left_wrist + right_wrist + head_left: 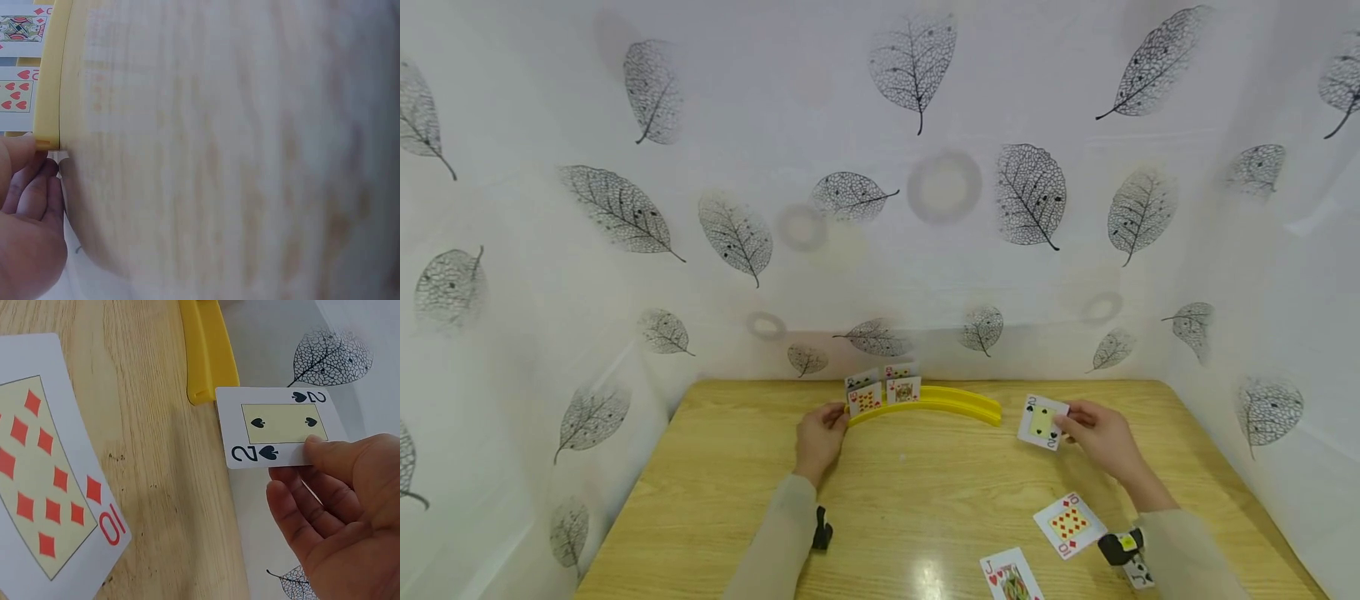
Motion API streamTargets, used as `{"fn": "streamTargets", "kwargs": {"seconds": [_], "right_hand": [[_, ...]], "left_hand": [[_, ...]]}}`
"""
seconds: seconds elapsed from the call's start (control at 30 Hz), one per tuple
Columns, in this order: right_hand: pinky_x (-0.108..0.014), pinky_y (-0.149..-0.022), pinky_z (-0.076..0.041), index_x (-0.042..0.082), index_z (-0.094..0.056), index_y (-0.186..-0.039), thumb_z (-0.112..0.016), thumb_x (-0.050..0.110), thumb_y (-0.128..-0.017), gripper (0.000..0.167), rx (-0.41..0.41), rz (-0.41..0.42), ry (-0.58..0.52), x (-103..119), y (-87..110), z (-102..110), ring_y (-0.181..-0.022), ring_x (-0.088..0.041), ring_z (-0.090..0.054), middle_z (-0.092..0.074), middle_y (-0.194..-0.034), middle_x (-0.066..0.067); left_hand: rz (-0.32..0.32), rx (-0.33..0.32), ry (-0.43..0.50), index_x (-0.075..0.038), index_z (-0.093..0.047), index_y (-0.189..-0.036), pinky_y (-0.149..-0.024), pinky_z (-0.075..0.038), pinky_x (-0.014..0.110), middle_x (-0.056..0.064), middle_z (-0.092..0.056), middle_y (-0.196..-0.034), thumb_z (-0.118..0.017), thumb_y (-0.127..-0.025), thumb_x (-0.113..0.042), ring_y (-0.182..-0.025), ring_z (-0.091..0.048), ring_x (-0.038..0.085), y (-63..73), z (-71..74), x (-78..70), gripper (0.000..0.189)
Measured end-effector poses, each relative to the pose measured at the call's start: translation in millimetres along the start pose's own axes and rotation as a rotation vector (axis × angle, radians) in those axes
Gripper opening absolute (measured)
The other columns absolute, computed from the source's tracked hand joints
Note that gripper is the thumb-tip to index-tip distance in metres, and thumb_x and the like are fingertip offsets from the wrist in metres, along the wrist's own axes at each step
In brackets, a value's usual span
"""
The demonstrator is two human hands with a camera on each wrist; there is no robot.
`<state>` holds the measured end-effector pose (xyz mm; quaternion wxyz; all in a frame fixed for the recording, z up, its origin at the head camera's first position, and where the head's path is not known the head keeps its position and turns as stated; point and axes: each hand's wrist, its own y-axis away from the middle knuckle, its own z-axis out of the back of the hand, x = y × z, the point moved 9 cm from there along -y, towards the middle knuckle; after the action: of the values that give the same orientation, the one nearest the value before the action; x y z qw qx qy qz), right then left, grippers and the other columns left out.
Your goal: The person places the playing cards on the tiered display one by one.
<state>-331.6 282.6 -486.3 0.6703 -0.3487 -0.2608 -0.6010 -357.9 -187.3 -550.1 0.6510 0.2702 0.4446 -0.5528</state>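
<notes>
My left hand (820, 440) grips the left end of a curved yellow card holder (958, 400), thumb at its front side in the left wrist view. Cards stand in its left part in two rows. In front are the ten of hearts (15, 97) and a diamond face card (22, 28); behind them, a black-suited card (861, 381) and a red-suited card (898, 371) are partly covered. Out to the right of the holder, my right hand (1103, 442) pinches the two of spades (275, 415) by one edge, its face up toward the head camera.
On the wooden table (722, 492), the ten of diamonds (1070, 525) lies face up near my right forearm. A jack of hearts (1011, 575) lies toward the front edge. Another jack (1138, 575) is mostly hidden by my right wrist. A leaf-printed curtain (865, 275) surrounds the table.
</notes>
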Motion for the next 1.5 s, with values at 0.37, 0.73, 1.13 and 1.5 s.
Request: {"fn": "streamTargets", "kwargs": {"seconds": [0.37, 0.73, 1.13, 1.5], "right_hand": [[-0.034, -0.072, -0.066, -0.007, -0.069, -0.118, -0.069, 0.015, -0.103, 0.027, 0.024, 0.027, -0.023, 20.6, -15.0, -18.3, -0.083, -0.023, -0.074, -0.077, -0.102, -0.021], [-0.029, -0.071, -0.064, -0.009, -0.068, -0.125, -0.069, 0.013, -0.103, 0.031, 0.033, 0.076, -0.008, 40.1, -28.2, -36.0, -0.091, -0.032, -0.076, -0.077, -0.104, -0.022], [-0.02, -0.07, -0.059, -0.007, -0.07, -0.12, -0.069, 0.014, -0.103, 0.027, 0.028, 0.125, -0.044, 56.1, -41.9, -53.0, -0.09, -0.027, -0.075, -0.077, -0.101, -0.02], [-0.033, -0.078, -0.059, 0.0, -0.071, -0.11, -0.069, 0.017, -0.104, 0.019, 0.007, 0.156, -0.01, 75.1, -55.4, -70.1, -0.09, -0.025, -0.07, -0.076, -0.098, -0.015]], "left_hand": [[0.0, -0.003, 0.001, -0.002, -0.078, -0.118, -0.095, -0.063, 0.046, 0.015, -0.08, -0.111, -0.073, -0.098, -0.008, -0.107, -0.076, 0.031, -0.6, 0.8, -2.2, 0.02], [-0.005, -0.002, 0.001, -0.002, -0.077, -0.118, -0.094, -0.064, 0.045, 0.016, -0.08, -0.111, -0.073, -0.098, -0.006, -0.107, -0.076, 0.031, -0.8, 0.2, -3.7, 0.021], [-0.016, 0.002, 0.027, -0.001, -0.077, -0.119, -0.093, -0.064, 0.046, 0.017, -0.079, -0.112, -0.072, -0.099, -0.008, -0.107, -0.077, 0.033, 1.2, 2.1, -3.9, 0.022], [0.001, 0.006, 0.023, -0.001, -0.077, -0.119, -0.094, -0.064, 0.045, 0.018, -0.079, -0.113, -0.072, -0.098, -0.008, -0.108, -0.076, 0.034, 0.5, 0.3, -1.5, 0.023]]}}
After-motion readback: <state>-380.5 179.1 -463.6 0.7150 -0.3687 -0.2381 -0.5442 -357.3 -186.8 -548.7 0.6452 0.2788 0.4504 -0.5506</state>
